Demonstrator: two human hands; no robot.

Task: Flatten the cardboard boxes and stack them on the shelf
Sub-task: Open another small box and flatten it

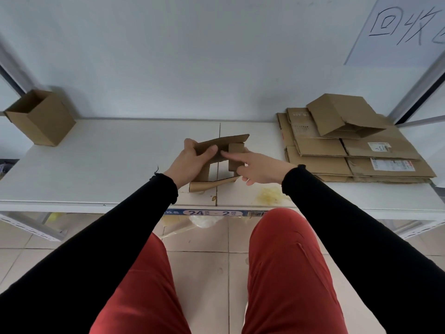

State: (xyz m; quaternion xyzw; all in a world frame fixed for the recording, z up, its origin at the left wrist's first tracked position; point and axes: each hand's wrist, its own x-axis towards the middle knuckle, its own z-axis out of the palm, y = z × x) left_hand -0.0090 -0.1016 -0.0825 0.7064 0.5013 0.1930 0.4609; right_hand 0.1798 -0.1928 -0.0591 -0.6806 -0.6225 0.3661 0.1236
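Observation:
A small brown cardboard box (222,147), partly collapsed with its flaps open, is held just above the white shelf (108,165) at its middle. My left hand (190,162) grips the box's left side, thumb on the near face. My right hand (260,168) is at the box's right side with the index finger stretched out onto a flap; the other fingers curl at the box's lower right edge. A stack of flattened boxes (349,153) lies at the shelf's right end, with a half-collapsed box (342,114) on top. An upright open box (41,116) stands at the left end.
A white wall rises behind the shelf, with a handwritten paper sign (404,27) at the upper right. Metal shelf posts (419,88) stand at both ends. A yellowish stain (269,195) marks the front edge. My red-trousered legs and a tiled floor are below.

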